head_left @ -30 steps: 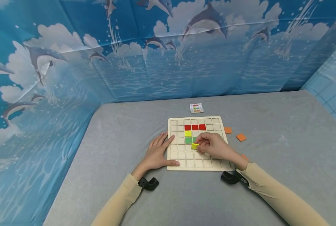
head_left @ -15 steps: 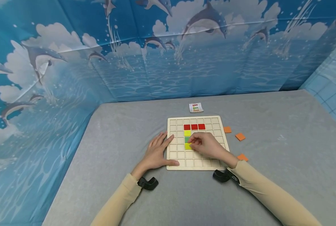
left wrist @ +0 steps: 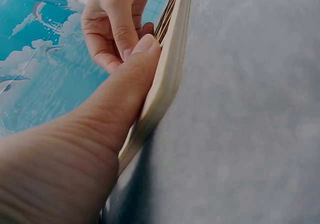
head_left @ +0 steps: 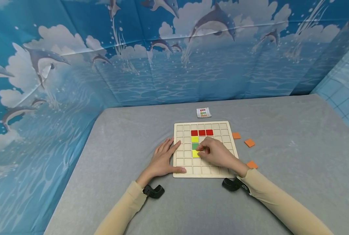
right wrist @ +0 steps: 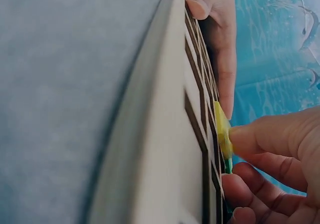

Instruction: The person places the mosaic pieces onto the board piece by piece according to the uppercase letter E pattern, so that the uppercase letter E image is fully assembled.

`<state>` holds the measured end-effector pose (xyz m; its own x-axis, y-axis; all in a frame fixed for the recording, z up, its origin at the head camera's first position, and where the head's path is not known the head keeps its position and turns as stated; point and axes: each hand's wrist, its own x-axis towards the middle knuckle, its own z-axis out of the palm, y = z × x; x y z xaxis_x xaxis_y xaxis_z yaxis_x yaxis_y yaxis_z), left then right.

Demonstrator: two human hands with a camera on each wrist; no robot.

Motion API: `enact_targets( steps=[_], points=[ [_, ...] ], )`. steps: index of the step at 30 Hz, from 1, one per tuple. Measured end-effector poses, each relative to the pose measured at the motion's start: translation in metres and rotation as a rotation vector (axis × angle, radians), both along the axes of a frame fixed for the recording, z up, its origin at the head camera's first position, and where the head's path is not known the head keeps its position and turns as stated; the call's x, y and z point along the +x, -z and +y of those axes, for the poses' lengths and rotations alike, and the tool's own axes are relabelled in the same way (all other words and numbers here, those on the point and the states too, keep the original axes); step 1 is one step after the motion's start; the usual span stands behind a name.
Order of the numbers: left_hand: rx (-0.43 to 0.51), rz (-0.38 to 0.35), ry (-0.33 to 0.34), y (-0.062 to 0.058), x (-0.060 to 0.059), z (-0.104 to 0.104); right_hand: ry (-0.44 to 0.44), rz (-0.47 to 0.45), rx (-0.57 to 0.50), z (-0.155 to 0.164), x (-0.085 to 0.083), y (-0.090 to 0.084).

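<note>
A pale wooden grid board [head_left: 221, 127] lies on the grey cloth. My right hand [head_left: 217, 152] pinches a yellow square tile [head_left: 195, 153] by its right side, over the cell just nearer than a green tile [head_left: 194, 146]. In the right wrist view that yellow tile [right wrist: 222, 131] stands slightly tilted against the grid, with the thumb on it. Three red tiles [head_left: 202, 133] form a row toward the far side, and another yellow tile [head_left: 194, 139] sits below the leftmost. My left hand [head_left: 162, 160] rests spread at the board's left edge, its thumb [left wrist: 145, 46] on the near-left corner.
Orange tiles [head_left: 249, 143] lie loose on the cloth right of the board, one partly behind the right wrist. A small printed card [head_left: 203, 112] with a coloured grid lies beyond the board. A dolphin-printed curtain [head_left: 174, 71] hangs behind the table.
My right hand has moved left with the yellow tile, from the column beside it to the cell below the left green tile. The left hand stays in place.
</note>
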<state>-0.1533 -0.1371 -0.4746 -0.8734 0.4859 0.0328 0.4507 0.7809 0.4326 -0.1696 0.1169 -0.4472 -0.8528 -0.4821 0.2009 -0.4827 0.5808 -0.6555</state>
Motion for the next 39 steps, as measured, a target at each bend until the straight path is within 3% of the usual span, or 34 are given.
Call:
enact_targets(
  steps=[13, 18, 26, 34, 39],
  points=[
    [0.003, 0.000, 0.002, -0.001, 0.001, 0.001, -0.057, -0.015, 0.009, 0.004, 0.001, 0.002],
    [0.022, -0.003, 0.002, -0.001, 0.001, 0.001, -0.097, -0.004, -0.036, 0.015, 0.004, 0.003],
    [0.018, 0.002, 0.005, 0.000, 0.001, 0.000, -0.111, 0.043, -0.091, 0.049, 0.013, -0.001],
    [0.006, -0.003, 0.001, 0.001, 0.000, 0.000, -0.072, -0.055, -0.048, 0.092, 0.022, -0.003],
    [0.005, -0.005, -0.001, 0.002, 0.000, -0.001, -0.069, -0.012, -0.018, 0.116, 0.024, 0.002]
  ],
)
